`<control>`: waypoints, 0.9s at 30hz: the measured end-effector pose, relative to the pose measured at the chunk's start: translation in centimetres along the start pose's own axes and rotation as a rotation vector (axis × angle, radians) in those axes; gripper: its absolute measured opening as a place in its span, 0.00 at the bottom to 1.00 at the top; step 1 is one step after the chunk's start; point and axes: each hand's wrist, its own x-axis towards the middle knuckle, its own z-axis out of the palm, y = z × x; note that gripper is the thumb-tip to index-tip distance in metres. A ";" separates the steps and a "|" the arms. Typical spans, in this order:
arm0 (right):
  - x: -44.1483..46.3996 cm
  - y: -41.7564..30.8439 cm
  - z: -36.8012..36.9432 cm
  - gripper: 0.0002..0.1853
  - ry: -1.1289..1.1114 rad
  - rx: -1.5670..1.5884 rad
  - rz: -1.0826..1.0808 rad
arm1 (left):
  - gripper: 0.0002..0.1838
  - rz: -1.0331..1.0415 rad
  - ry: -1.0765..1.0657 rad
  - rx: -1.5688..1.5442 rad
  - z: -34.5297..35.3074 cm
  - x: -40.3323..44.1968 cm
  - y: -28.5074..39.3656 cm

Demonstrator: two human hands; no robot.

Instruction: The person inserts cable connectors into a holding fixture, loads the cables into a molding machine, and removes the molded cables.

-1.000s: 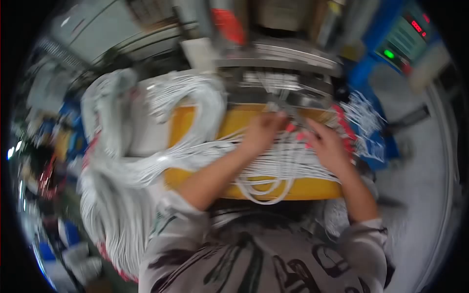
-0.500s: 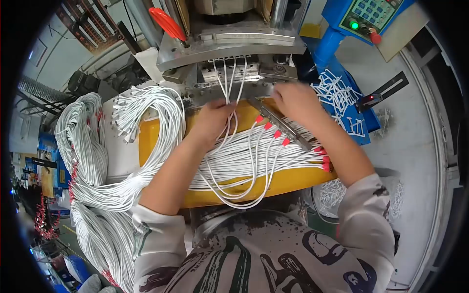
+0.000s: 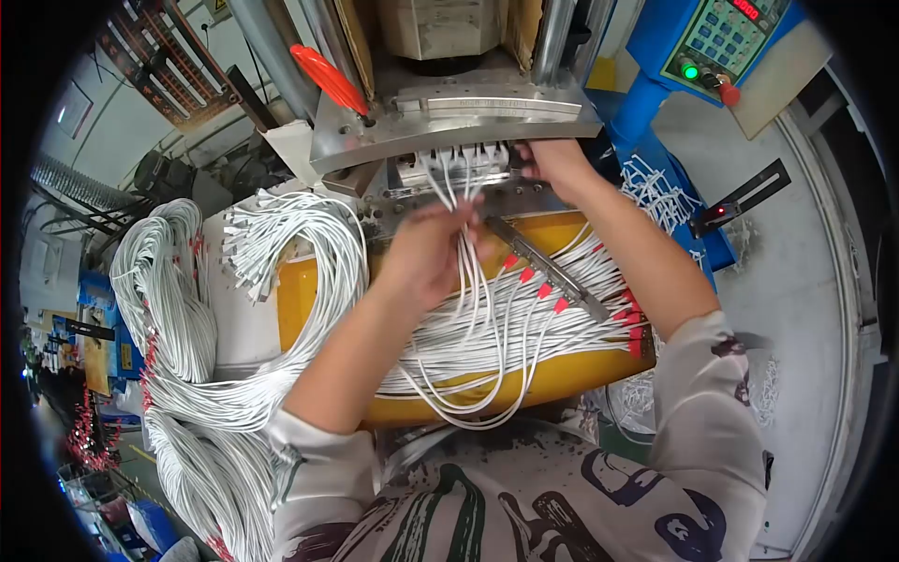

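My left hand [image 3: 429,251] is closed round several white cables [image 3: 473,272] just in front of the press. Their upper ends run to a row of white connector ends [image 3: 459,153] at a metal mould [image 3: 468,175] under the press plate. At the mould's right end is my right hand [image 3: 554,164], its fingers bent and partly hidden under the plate edge; whether they grip anything I cannot tell. A metal bar [image 3: 552,270] lies slanted over the cables, with red-tipped cable ends [image 3: 526,275] along it.
A yellow board [image 3: 599,367] carries spread white cables. Large white cable bundles [image 3: 173,290] hang at the left. White plastic scraps [image 3: 655,187] lie in a blue tray at the right, below a control panel [image 3: 721,47]. A red-handled tool [image 3: 328,80] stands on the press plate.
My right hand has moved up from beside the metal bar to the mould's right end. White connector ends now show at the mould. The whole view has shifted slightly.
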 end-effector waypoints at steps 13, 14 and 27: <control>-7.4 3.7 -0.7 0.23 0.103 -0.937 -0.557 | 0.12 0.013 -0.233 0.120 -7.3 -12.6 -1.0; -7.1 3.6 -0.7 0.21 0.094 -0.972 -0.606 | 0.12 0.176 -0.307 0.183 -8.6 -12.9 -0.8; -18.3 3.4 -7.8 0.14 0.429 -0.988 -0.635 | 0.21 0.250 0.406 0.811 -12.7 -7.7 2.6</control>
